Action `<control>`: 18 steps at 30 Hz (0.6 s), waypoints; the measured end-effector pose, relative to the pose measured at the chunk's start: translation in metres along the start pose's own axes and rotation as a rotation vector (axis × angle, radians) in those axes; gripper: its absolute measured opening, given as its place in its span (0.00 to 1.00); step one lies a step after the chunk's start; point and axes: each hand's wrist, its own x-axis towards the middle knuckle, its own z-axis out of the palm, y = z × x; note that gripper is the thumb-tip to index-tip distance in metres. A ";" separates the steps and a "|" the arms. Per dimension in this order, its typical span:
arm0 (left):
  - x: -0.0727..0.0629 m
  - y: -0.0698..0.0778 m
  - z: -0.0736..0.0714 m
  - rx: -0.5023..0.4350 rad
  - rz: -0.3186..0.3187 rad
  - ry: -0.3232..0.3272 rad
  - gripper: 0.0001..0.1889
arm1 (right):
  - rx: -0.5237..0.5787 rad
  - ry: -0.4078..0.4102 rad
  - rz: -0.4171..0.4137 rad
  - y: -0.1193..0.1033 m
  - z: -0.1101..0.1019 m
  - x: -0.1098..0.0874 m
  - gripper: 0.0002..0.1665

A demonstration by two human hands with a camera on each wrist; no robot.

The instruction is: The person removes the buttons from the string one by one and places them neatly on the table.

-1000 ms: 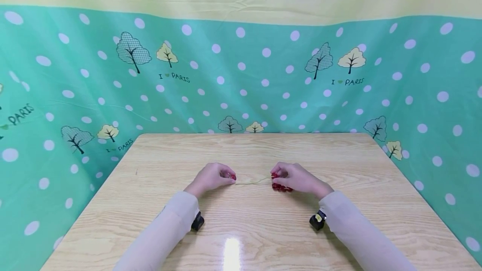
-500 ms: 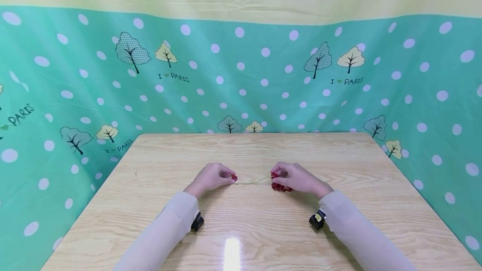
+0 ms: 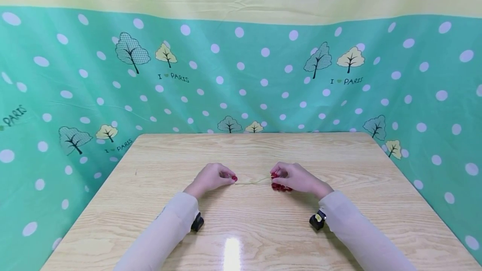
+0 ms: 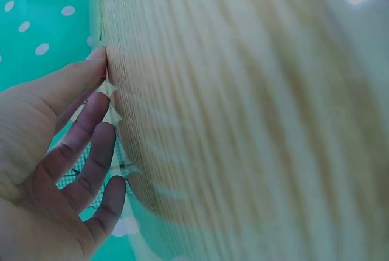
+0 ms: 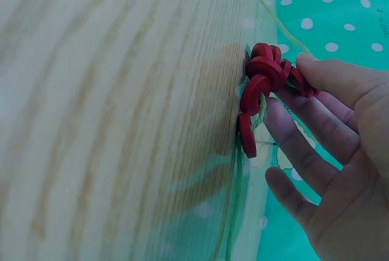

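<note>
Between thumb and fingertips my left hand (image 3: 213, 177) pinches a single red button (image 3: 234, 178), low over the table. From there a thin yellow-green string (image 3: 253, 182) runs in a slight curve to my right hand (image 3: 297, 177). That hand pinches the string together with a red button at its fingertips, seen in the right wrist view. Below and beside those fingers hangs a bunch of round red buttons (image 5: 265, 69) threaded on the string. More string trails away from the bunch along the tabletop. In the left wrist view the other left fingers are loosely bent.
Both hands are over the middle of a light wood-grain table (image 3: 241, 149). A green dotted curtain (image 3: 241, 83) with printed trees surrounds its back and sides. Black wrist cameras sit under both sleeves, and a light reflection shows near the front.
The button at my left fingertips shows a little more than one second ago. Both hands stay in place, and the string keeps its curve.
</note>
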 end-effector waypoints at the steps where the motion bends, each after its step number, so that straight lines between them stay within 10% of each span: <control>1: 0.000 0.000 0.000 0.000 0.000 0.000 0.08 | 0.000 0.000 -0.002 0.000 0.000 0.000 0.13; 18: -0.001 0.003 -0.002 0.017 -0.002 -0.003 0.11 | -0.009 -0.001 -0.012 0.000 0.000 0.001 0.14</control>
